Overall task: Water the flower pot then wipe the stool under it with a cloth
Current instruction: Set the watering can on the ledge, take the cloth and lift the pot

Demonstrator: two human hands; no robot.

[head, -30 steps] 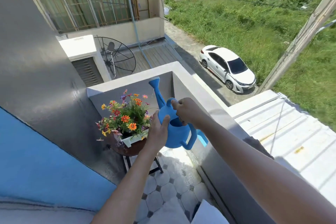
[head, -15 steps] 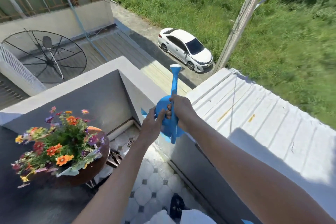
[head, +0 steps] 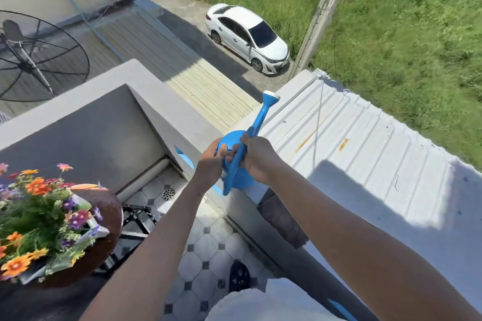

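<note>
Flower pot (head: 86,240), brown and round, full of orange, purple and pink blooms, sits at the lower left of the head view on a dark-legged stool (head: 135,221) over a tiled balcony floor. Well to the right of the pot, both hands hold a blue watering can (head: 236,161) above the grey parapet ledge (head: 182,128): the left hand (head: 210,164) cups its body, fingers wrapped closed, and the right hand (head: 257,157) grips the handle, spout aimed up and away from the pot. A dark cloth (head: 283,221) hangs over the ledge just beyond the can. To set the can down well, lower it flat and keep it upright, clear of the outer edge. Half a second earlier the pot sat nearer the can and the spout stood straight up.
</note>
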